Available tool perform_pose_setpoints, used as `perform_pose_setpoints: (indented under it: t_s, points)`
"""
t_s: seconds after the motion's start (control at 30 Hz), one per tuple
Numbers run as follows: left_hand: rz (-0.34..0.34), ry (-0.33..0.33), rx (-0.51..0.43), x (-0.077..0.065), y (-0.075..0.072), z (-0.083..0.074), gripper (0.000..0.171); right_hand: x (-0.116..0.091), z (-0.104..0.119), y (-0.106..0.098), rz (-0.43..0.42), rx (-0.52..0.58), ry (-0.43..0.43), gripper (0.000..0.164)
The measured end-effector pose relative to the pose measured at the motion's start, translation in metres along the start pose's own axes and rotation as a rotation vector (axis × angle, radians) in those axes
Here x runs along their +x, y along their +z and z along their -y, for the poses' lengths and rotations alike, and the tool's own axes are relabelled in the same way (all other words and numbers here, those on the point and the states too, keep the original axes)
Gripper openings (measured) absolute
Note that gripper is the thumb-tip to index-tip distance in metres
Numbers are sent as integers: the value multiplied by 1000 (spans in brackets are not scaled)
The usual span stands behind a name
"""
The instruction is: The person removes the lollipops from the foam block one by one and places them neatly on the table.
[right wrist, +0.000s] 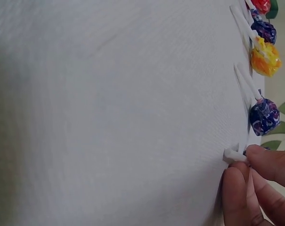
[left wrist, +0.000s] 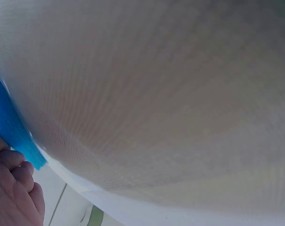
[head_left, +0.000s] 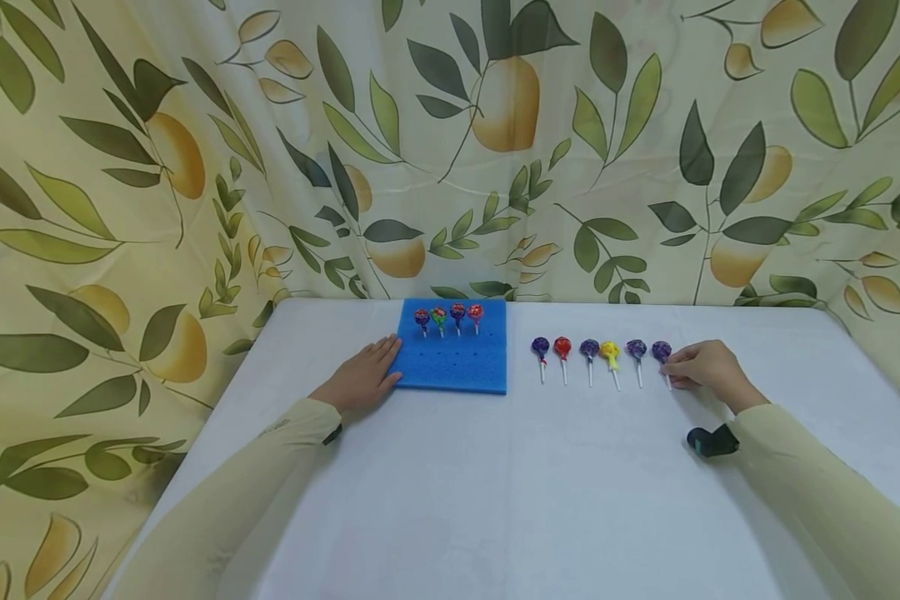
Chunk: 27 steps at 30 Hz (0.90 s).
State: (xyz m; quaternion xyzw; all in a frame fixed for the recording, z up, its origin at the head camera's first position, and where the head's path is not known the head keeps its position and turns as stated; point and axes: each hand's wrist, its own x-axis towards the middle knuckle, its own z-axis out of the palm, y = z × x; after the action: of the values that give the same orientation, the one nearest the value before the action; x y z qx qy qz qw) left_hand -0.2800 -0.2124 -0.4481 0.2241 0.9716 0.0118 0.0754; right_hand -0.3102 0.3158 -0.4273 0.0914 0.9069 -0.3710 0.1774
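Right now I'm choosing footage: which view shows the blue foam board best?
The head view: nearly the whole blue foam board shows, seen from above. The left wrist view catches only a strip; the right wrist view, none.

A table [head_left: 450, 492] is covered in white, its far corners rounded. It is backed by a pale cream curtain [head_left: 450, 183], hung in soft folds and printed with green leaves [head_left: 438, 71], thin stems and golden-orange fruit [head_left: 506, 104]. The table's left side is flanked by the same fabric, whose leaves are also glimpsed in the right wrist view.
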Motion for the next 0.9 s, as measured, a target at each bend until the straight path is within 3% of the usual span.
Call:
perform_pose_setpoints:
  t_s: [0.33,0.9]
  points:
    - [11,-3,-5,0,-4,-3,66,-1,0,-2,9,-44,8,49]
    - [5,7,3,-1,-4,-3,65,-1,-2,-5,28,-19,18,49]
